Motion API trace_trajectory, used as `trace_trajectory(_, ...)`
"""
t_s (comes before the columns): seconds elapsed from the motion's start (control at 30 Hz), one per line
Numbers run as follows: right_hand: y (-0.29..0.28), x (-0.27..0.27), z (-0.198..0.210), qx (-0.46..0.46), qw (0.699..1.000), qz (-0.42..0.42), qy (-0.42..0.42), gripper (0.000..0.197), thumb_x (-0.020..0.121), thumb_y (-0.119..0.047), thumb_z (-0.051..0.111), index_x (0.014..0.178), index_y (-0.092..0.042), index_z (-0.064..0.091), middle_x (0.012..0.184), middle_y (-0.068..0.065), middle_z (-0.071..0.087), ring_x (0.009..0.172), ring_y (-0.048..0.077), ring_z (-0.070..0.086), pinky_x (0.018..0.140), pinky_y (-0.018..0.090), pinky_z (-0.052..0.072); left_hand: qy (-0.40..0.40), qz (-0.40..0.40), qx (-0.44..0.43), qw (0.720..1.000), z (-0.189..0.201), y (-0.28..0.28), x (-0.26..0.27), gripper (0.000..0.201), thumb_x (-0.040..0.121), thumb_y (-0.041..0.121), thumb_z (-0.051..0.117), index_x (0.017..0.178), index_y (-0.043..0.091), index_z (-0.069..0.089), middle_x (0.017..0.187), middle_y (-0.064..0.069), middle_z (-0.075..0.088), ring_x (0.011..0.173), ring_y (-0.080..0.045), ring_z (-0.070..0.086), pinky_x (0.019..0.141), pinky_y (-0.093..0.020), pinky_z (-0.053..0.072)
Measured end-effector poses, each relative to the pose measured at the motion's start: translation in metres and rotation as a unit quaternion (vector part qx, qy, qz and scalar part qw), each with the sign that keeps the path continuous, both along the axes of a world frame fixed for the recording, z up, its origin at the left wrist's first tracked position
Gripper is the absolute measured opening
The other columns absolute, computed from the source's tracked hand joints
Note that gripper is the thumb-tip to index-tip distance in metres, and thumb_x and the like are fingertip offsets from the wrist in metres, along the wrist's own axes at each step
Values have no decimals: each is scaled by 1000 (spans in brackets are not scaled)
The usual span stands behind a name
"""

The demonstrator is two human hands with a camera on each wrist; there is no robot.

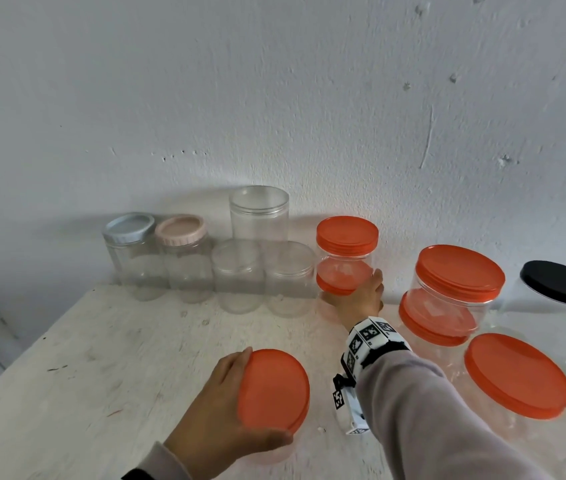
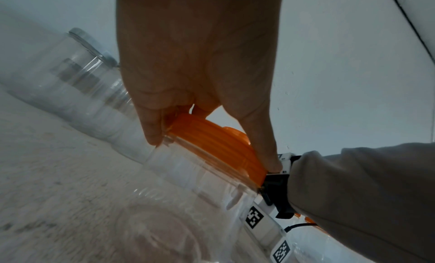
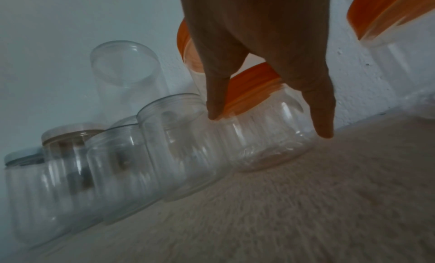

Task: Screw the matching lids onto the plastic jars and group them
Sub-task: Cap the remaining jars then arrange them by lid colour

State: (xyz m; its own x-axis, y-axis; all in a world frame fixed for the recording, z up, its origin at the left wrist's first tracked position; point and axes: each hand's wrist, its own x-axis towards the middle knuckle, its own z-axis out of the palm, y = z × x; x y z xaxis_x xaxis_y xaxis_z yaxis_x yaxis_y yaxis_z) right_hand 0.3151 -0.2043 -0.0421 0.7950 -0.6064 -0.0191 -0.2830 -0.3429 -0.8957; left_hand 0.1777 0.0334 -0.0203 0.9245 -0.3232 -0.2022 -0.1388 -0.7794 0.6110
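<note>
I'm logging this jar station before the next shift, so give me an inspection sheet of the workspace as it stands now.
Surface: pale scuffed table set against a wall.
Job's things: two stacks of orange-lidded jars, small and large; another orange-lidded jar nearest the camera; a black-lidded jar; blue-lidded and pink-lidded jars; three clear jars, whether they have lids is unclear.
Clutter: nothing seen.
Grippers: left hand grips the orange lid on a jar at the front; right hand holds the bottom jar of the small stack.
Cables: a thin black lead at the right wrist band.
Surroundings: white pitted wall.
</note>
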Motion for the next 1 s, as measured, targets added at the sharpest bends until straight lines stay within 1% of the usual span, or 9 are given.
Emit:
trace_trajectory(0.1, -2, 4, -3, -19, 1000, 3, 3, 114, 64, -28, 87, 146, -7, 11, 144, 15, 28, 130, 40, 34, 106, 48, 32, 4, -3, 9, 1000, 1, 0, 1, 132, 50, 77, 69, 147, 32, -7, 142, 24, 4, 117, -1, 23, 105, -22, 33)
trace_trajectory(0.2, -3, 8, -4, -43, 999, 5, -4, 109, 63, -29, 87, 143, -4, 17, 139, 17, 31, 128, 38, 36, 107, 47, 32, 4, -5, 13, 1000, 0, 0, 2, 132, 49, 77, 68, 147, 33, -8, 137, 26, 4, 117, 0, 23, 104, -21, 33)
trace_trajectory(0.5, -6, 13, -3, -37, 999, 22, -1, 109, 68, -26, 85, 146, -4, 11, 145, 18, 27, 131, 36, 37, 106, 45, 37, 4, -4, 17, 1000, 0, -1, 2, 131, 50, 76, 70, 146, 33, -8, 141, 24, 4, 117, 0, 23, 104, -21, 33)
trace_trajectory(0.57, -8, 10, -1, -30, 999, 33, 5, 113, 69, -26, 85, 147, -5, 6, 149, 18, 24, 134, 36, 34, 108, 45, 35, 3, -3, 13, 1000, 1, -2, 2, 130, 52, 75, 70, 146, 33, -8, 141, 22, 5, 117, 0, 23, 105, -22, 34)
trace_trajectory(0.7, -7, 0, 9, -3, 999, 43, 16, 122, 70, -24, 85, 149, -3, -5, 154, 19, 15, 140, 36, 25, 114, 47, 27, -4, 1, 1, 1000, 1, -2, 0, 129, 52, 73, 72, 147, 32, -5, 142, 21, 7, 118, -1, 25, 105, -22, 34)
trace_trajectory(0.77, -3, -14, 14, -9, 999, 46, 3, 118, 72, -22, 83, 150, -2, -4, 154, 19, 13, 141, 36, 22, 114, 46, 26, -10, 1, 4, 1000, 2, -2, 0, 128, 52, 73, 71, 148, 31, -4, 145, 19, 8, 118, -1, 25, 106, -22, 35)
trace_trajectory(0.83, 2, -34, 19, -32, 997, 60, -36, 109, 74, -20, 81, 149, -1, 4, 150, 20, 22, 138, 36, 27, 113, 45, 28, -17, 1, 8, 1000, 2, -2, 0, 128, 51, 74, 70, 148, 31, -2, 147, 17, 8, 119, -2, 26, 105, -22, 35)
trace_trajectory(0.9, 5, -61, 26, -48, 992, 91, -71, 99, 76, -20, 80, 148, -4, 13, 145, 15, 30, 134, 32, 33, 111, 40, 31, -17, 0, 15, 1000, 3, -2, 0, 130, 50, 78, 67, 148, 29, -1, 148, 15, 8, 124, -5, 29, 105, -23, 35)
trace_trajectory(1.0, -2, -107, 42, -91, 981, 133, -106, 84, 80, -25, 75, 146, -12, 25, 143, 5, 36, 132, 19, 35, 103, 23, 29, -16, 0, 28, 999, 5, -4, -1, 129, 51, 77, 66, 149, 26, -2, 150, 11, 8, 131, -10, 29, 108, -25, 33)
